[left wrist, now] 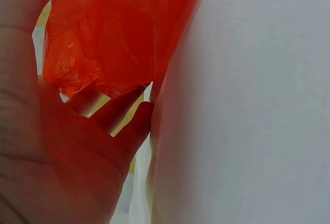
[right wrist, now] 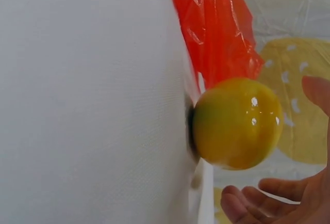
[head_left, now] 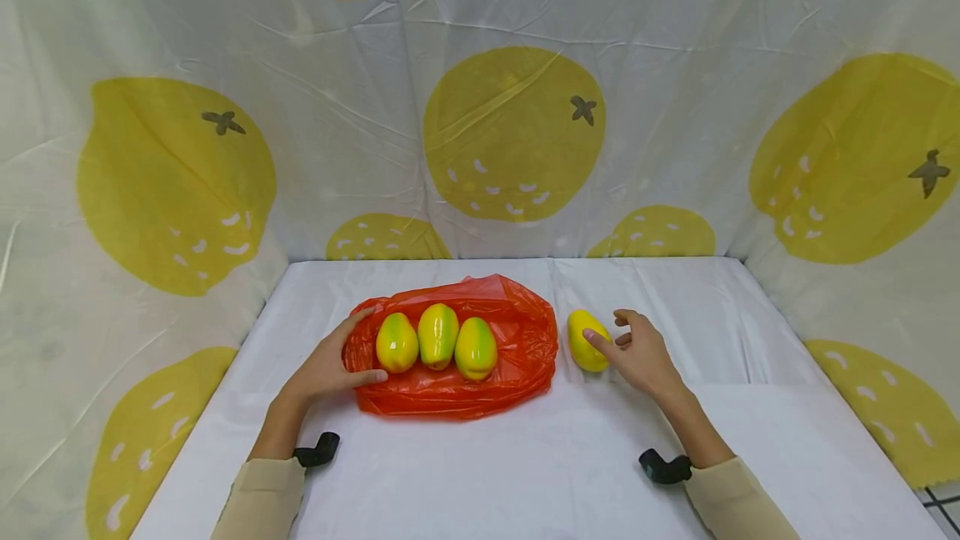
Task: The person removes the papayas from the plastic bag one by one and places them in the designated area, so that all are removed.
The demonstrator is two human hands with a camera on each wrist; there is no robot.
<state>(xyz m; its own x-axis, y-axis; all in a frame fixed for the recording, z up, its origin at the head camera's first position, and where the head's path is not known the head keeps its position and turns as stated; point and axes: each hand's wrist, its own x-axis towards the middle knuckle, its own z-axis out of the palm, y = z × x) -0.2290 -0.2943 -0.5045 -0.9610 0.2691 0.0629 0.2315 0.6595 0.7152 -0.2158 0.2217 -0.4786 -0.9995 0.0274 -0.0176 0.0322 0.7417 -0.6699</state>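
Note:
A red plastic bag [head_left: 517, 357] lies spread on the white table. Three glossy yellow-green mangoes [head_left: 437, 336] sit side by side in its opening. My left hand [head_left: 333, 361] touches the bag's left side, thumb in front and fingers spread toward the back; in the left wrist view its palm shows beside the red film. Another yellow mango [head_left: 588, 340] rests on the cloth just right of the bag. Around its right side stands my right hand [head_left: 641, 352], thumb and fingers apart. In the right wrist view a gap shows between that hand and the mango [right wrist: 237, 123].
White cloth [head_left: 480, 473] covers the table. A lemon-print curtain [head_left: 517, 132] hangs behind it and along both sides. Each wrist wears a black camera mount, the left one [head_left: 318, 450] and the right one [head_left: 665, 467].

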